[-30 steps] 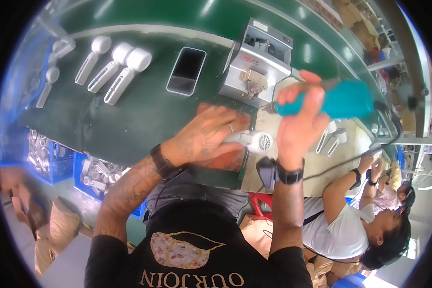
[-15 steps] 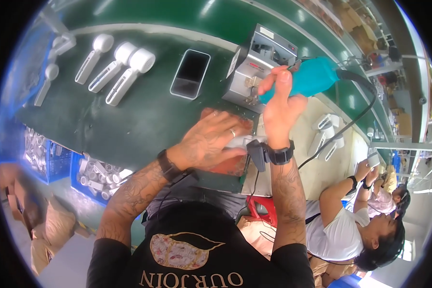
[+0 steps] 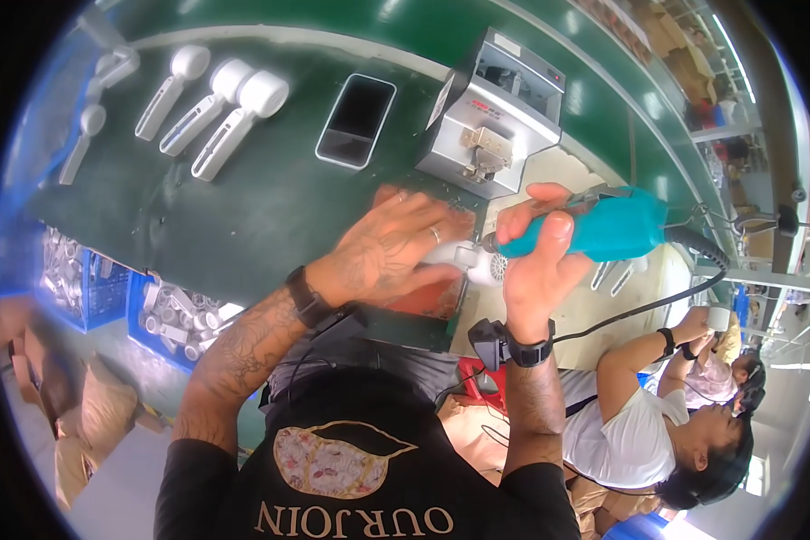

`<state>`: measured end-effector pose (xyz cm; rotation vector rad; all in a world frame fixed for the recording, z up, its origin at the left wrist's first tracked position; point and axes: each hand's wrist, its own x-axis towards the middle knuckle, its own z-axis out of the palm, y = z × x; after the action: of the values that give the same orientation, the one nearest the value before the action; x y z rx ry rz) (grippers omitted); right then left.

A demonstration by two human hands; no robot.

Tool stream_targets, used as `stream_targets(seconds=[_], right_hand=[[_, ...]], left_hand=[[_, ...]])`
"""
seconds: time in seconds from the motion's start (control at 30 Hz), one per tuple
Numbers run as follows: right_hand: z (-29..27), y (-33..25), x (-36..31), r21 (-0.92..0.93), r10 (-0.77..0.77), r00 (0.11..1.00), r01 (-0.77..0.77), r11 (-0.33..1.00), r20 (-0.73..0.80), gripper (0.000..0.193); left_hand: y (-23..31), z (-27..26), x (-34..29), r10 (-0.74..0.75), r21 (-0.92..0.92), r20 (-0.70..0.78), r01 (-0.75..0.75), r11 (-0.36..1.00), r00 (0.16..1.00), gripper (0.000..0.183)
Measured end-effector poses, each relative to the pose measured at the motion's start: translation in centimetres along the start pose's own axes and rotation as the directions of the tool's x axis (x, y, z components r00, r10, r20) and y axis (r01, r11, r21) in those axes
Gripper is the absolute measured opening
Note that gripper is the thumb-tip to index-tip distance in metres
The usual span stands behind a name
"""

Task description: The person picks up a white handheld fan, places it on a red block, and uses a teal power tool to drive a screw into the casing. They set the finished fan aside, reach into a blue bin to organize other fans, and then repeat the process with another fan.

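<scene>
My left hand [image 3: 382, 245] is closed around the handle of a white handheld fan [image 3: 488, 268], pressing it down on a reddish-brown pad [image 3: 427, 301]. The fan's round grilled head points right, past my fingers. In my right hand [image 3: 542, 274] is a teal electric screwdriver [image 3: 607, 225], gripped near its front and lying almost level. Its tip is right at the fan's neck; whether it touches a screw I cannot make out. A silver screw feeder [image 3: 495, 112] stands just beyond my right hand.
Several white fan bodies [image 3: 243, 112] lie at the back left, near a phone [image 3: 357, 121]. Blue crates [image 3: 166, 346] of white parts stand at lower left. More white parts [image 3: 616, 274] rest right of my hand, under the screwdriver's black cable [image 3: 634, 322]. A co-worker [image 3: 630, 423] sits at right.
My right hand has brought the screwdriver down from the screw feeder to the fan. The feeder's front and the fan's grille now show. The left hand keeps its hold.
</scene>
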<state>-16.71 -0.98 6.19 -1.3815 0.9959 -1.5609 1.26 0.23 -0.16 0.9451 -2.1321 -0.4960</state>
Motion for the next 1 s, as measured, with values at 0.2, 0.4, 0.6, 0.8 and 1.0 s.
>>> stream_targets(seconds=[0.2,0.4,0.6,0.8,1.0], right_hand=[[-0.1,0.4,-0.4,-0.002,0.017,0.998,-0.017,1.000,0.058,0.046],[-0.3,1.7,-0.3,0.051,-0.003,0.996,-0.002,0.999,0.094,0.037],[0.0,1.6,-0.4,0.067,0.037,0.996,-0.043,0.997,0.084,0.036],[1.7,-0.7,3.0,-0.127,0.003,0.998,0.004,0.992,0.059,0.044],[3.6,1.8,7.1,-0.141,-0.224,0.974,0.227,0.964,0.040,0.036]], left_hand=[[0.3,-0.2,0.0,-0.025,-0.009,0.042,0.025,1.000,0.999,0.043],[0.2,-0.1,0.2,0.032,0.082,0.071,-0.038,0.996,0.997,0.056],[0.2,-0.1,0.1,-0.008,0.085,0.061,0.003,0.996,0.998,0.046],[0.2,-0.2,0.1,0.001,0.061,0.038,-0.003,0.998,0.999,0.046],[0.3,-0.7,-0.1,0.039,0.046,0.040,-0.041,0.998,0.998,0.047]])
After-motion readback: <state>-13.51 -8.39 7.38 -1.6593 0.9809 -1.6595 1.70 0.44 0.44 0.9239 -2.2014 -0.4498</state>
